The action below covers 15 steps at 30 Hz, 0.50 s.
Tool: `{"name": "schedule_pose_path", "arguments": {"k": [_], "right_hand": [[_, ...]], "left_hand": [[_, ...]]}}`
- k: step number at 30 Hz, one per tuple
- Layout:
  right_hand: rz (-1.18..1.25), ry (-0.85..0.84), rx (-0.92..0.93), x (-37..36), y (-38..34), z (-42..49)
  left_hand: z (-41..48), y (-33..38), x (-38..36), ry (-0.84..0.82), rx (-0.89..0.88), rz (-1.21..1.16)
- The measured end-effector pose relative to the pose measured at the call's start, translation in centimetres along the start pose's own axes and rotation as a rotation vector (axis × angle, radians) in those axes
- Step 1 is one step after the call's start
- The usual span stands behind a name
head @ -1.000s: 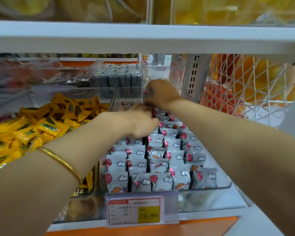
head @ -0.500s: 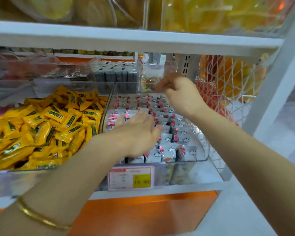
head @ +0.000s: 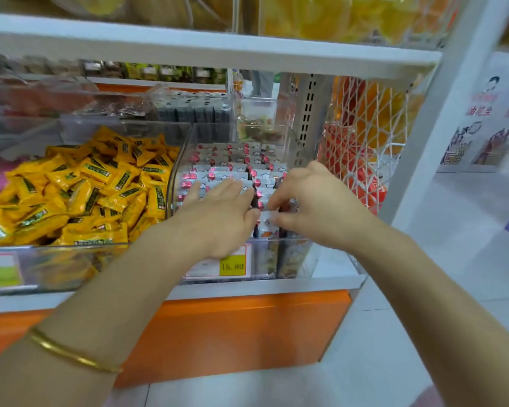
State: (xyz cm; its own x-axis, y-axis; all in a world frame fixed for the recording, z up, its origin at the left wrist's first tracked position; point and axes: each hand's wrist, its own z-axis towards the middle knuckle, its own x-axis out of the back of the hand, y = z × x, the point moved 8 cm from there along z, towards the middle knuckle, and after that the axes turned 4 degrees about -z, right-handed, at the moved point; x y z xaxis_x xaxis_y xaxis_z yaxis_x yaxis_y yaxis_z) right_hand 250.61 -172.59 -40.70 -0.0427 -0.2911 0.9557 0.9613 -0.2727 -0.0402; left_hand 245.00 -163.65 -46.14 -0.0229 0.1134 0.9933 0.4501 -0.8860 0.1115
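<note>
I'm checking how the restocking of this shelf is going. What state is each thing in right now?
left hand: fingers straight, lying flat on the white packets.
right hand: fingers curled, thumb and forefinger pinching one front packet.
white packets: standing in rows in the clear bin.
clear bin: open-topped, nearly full.
yellow packets: loose heap in the next bin.
price tag: on the bin front, partly hidden by the left wrist.

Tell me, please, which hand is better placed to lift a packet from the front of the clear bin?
Right. The right hand pinches a packet near the front of the bin. The left hand lies flat on the packet rows, fingers straight, gripping nothing.
</note>
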Motion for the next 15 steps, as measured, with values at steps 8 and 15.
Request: {"name": "schedule_pose_path", "arguments": {"k": [8,15], "right_hand": [[0.429,0.050,-0.089,0.3,0.9,0.0],[1.054,0.515,-0.352,3.1,5.8,-1.2]], "left_hand": [[-1.1,-0.4,1.2,0.166,-0.023,-0.228],[-2.3,-0.3,5.3,0.521,-0.071,-0.746]]}}
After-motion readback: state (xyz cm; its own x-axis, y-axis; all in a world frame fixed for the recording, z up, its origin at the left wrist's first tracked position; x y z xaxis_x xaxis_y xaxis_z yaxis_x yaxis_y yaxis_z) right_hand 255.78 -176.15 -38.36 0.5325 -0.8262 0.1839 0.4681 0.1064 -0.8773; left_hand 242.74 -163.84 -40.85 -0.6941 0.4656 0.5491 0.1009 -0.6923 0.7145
